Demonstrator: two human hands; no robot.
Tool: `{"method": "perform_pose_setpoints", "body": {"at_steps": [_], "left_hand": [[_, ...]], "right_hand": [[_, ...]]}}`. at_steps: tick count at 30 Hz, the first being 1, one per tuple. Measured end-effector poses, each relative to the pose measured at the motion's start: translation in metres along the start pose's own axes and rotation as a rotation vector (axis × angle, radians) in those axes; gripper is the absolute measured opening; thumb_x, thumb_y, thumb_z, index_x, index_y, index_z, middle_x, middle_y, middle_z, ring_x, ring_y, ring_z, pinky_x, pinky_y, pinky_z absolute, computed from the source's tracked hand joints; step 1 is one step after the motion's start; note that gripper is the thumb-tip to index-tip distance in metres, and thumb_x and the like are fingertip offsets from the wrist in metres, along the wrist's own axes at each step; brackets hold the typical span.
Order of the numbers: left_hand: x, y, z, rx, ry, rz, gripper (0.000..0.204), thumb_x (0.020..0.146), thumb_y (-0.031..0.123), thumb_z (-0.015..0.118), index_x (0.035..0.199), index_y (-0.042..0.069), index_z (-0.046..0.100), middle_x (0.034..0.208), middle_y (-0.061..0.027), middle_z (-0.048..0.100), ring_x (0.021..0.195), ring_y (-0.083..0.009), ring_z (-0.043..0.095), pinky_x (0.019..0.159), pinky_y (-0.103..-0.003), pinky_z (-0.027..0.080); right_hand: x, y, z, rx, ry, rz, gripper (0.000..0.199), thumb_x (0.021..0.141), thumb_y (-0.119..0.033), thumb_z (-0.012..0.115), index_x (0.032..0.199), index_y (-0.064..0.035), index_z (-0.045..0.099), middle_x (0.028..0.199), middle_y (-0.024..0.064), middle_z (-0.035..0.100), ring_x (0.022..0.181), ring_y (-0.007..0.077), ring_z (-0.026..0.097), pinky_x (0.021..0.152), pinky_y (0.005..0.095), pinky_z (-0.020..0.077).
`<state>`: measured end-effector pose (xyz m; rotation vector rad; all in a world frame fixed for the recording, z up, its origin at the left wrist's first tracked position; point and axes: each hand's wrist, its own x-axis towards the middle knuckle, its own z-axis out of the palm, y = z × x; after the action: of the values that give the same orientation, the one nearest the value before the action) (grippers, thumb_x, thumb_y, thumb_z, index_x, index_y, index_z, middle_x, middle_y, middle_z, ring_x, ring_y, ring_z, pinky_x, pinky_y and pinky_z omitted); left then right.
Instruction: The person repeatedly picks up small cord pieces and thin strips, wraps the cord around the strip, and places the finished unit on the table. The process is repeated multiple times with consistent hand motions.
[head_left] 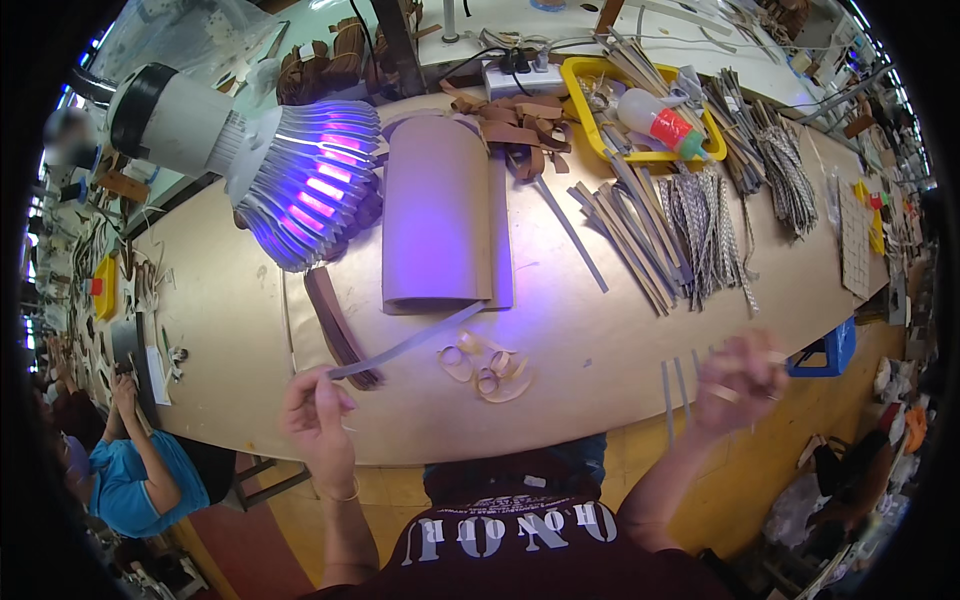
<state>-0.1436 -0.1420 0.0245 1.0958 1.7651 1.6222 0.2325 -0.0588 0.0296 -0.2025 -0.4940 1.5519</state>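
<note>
Left hand (318, 415) pinched a grey strip (405, 345) below the cardboard roll (437, 215); blurred right hand (738, 385), lower right of it, grip unclear

Smooth matt grey strip (405, 343); matt wooden tabletop (600, 340).

Grey strip (405, 345); yellow tray (580, 110); lamp (310, 185) glowing violet — pink bars; braided black-and-white cords (705, 235).

Over the long tan workbench (230, 330): a ribbed lamp (300, 180) glowing violet. Beside it, a curled brown leather sheet (437, 210). Farther back, a yellow tray (585, 105) with a squeeze bottle (655, 118), bundles of braided cords (710, 235), brown straps (515, 125). Below right, a blue crate (830, 350).
</note>
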Motion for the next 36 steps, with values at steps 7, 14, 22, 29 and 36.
{"method": "perform_pose_setpoints", "body": {"at_steps": [7, 14, 22, 29, 36], "left_hand": [[-0.003, 0.032, -0.01, 0.436, -0.147, 0.771, 0.016, 0.089, -0.003, 0.061, 0.102, 0.007, 0.059, 0.105, -0.0129, 0.063, 0.074, -0.0263, 0.066, 0.056, -0.034, 0.05], [-0.004, 0.041, 0.001, 0.288, -0.554, 0.99, 0.02, 0.086, 0.009, 0.07, 0.101, 0.013, 0.058, 0.116, -0.0142, 0.055, 0.072, -0.0273, 0.064, 0.06, -0.039, 0.05], [-0.023, 0.036, 0.025, 0.27, -0.619, 1.063, 0.039, 0.083, 0.015, 0.078, 0.112, 0.03, 0.058, 0.134, -0.0055, 0.036, 0.084, -0.0215, 0.058, 0.061, -0.035, 0.05], [-0.027, 0.006, -0.004, 0.26, -0.624, 1.035, 0.031, 0.086, 0.015, 0.072, 0.112, 0.019, 0.056, 0.122, -0.0103, 0.048, 0.084, -0.0273, 0.062, 0.063, -0.039, 0.048], [-0.091, -0.079, -0.087, 0.578, -0.716, 0.553, 0.024, 0.078, -0.001, 0.07, 0.097, 0.01, 0.061, 0.088, -0.0102, 0.07, 0.07, -0.0246, 0.067, 0.064, -0.035, 0.052]], "right_hand": [[0.012, 0.113, 0.029, -1.749, -0.338, 0.027, 0.015, 0.083, -0.014, 0.074, 0.083, -0.0041, 0.062, 0.108, 0.0163, 0.064, 0.073, 0.0229, 0.064, 0.062, 0.0302, 0.0498], [0.016, 0.056, 0.053, -1.491, 0.097, -0.327, 0.024, 0.088, -0.009, 0.067, 0.11, -0.0022, 0.06, 0.112, 0.0152, 0.061, 0.09, 0.0215, 0.059, 0.083, 0.0305, 0.0467], [-0.021, 0.079, 0.075, -0.323, -0.456, 1.011, 0.031, 0.101, -0.019, 0.058, 0.128, -0.0032, 0.057, 0.089, 0.0028, 0.065, 0.076, 0.0112, 0.059, 0.07, 0.0272, 0.0464], [-0.029, 0.058, 0.061, -0.581, -0.463, 0.764, 0.014, 0.095, -0.016, 0.065, 0.098, -0.0029, 0.066, 0.075, -0.0012, 0.059, 0.069, 0.0073, 0.054, 0.064, 0.0246, 0.0463], [-0.043, -0.11, -0.054, -1.886, 0.726, 0.112, 0.016, 0.094, -0.013, 0.064, 0.089, 0.0014, 0.066, 0.075, 0.0002, 0.062, 0.07, 0.0067, 0.054, 0.064, 0.0242, 0.0459]]}}
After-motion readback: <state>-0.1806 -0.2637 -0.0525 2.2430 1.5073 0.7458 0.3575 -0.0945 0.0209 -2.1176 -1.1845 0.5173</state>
